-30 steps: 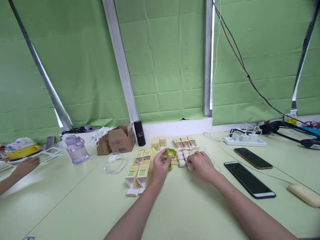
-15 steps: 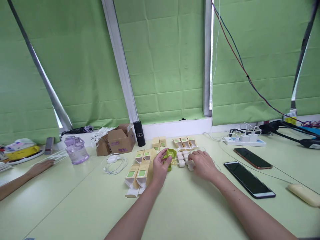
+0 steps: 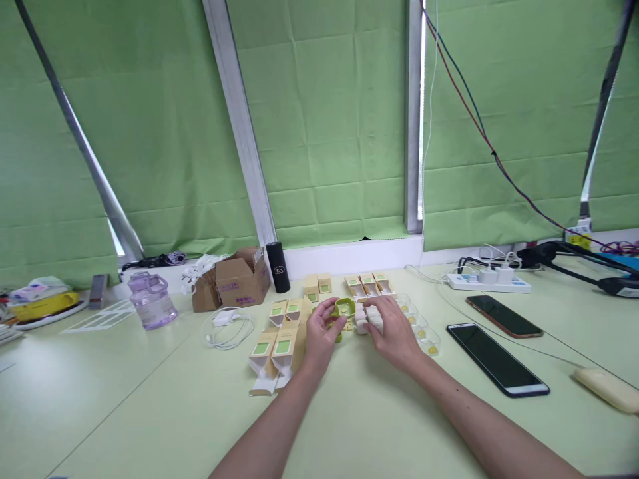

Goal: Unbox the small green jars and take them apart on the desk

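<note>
My left hand point(image 3: 322, 329) is closed on a small green square case point(image 3: 345, 307), held between thumb and fingers with its hollow side up. Another green piece point(image 3: 339, 336) shows partly under the thumb. To the right, my right hand point(image 3: 394, 331) has its thumb and fingers curled round a small white rounded block point(image 3: 374, 319). More white blocks point(image 3: 360, 318) lie in a cluster beside it, partly covered by the fingers. Small yellow pieces point(image 3: 349, 326) rest between my hands. Right of my right hand lie clear cups point(image 3: 428, 340) with yellow bits inside.
Open small cartons point(image 3: 283, 349) lie left of my hands, and more cartons point(image 3: 369, 285) stand behind. Two phones point(image 3: 499, 359) point(image 3: 505, 315), a power strip point(image 3: 489, 284) and a cream case point(image 3: 606, 388) are on the right. A purple jug point(image 3: 152, 301) and cardboard box point(image 3: 242, 278) stand left.
My right hand has shifted left and turned, uncovering the clear cups. My left hand, with the green case, has barely moved. Another person's arm at the far left has left the view.
</note>
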### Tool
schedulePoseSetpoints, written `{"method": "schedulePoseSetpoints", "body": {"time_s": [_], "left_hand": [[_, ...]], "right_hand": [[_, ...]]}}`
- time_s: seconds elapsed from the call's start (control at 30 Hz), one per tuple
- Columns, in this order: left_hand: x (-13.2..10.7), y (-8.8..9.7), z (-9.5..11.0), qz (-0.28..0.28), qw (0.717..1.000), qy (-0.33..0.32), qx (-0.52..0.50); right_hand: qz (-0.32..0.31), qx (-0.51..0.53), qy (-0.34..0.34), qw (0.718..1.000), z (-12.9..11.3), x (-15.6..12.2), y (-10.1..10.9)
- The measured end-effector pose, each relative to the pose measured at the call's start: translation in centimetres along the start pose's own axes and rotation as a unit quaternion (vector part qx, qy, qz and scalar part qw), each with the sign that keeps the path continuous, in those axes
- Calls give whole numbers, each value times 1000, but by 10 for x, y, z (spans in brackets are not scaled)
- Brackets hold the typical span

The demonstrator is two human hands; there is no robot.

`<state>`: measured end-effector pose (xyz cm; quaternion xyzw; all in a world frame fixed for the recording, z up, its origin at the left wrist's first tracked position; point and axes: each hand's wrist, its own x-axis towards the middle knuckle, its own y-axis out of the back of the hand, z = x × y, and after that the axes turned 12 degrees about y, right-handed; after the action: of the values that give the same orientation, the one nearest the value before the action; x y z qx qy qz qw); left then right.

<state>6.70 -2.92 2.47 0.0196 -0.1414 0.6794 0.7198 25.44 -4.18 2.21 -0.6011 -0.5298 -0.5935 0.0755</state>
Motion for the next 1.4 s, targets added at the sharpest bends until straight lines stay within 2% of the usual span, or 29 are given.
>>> {"method": "schedulePoseSetpoints", "body": {"time_s": [0.17, 0.27, 0.47, 0.67, 0.9, 1.13, 1.4], "left_hand": [[-3, -5, 3, -20, 1000, -2, -16], [-6, -8, 5, -28, 1000, 0, -13], [-10, -10, 5, -52, 998, 4, 19], [-11, -12, 5, -54, 997, 15, 55], [-8, -12, -1, -34, 990, -26, 133], [-10, -13, 0, -37, 977, -60, 202], [-8, -12, -1, -1, 981, -55, 185]], "right_hand": [[25, 82, -2, 996, -2, -7, -21], [31, 111, 10, 993, 0, -9, -26], [45, 137, 26, 989, -2, -9, -24], [51, 131, 20, 990, -1, -10, -24], [59, 124, 15, 990, 1, -11, -25], [65, 116, 12, 991, -1, -10, -22], [64, 115, 7, 991, -8, -7, -14]]}}
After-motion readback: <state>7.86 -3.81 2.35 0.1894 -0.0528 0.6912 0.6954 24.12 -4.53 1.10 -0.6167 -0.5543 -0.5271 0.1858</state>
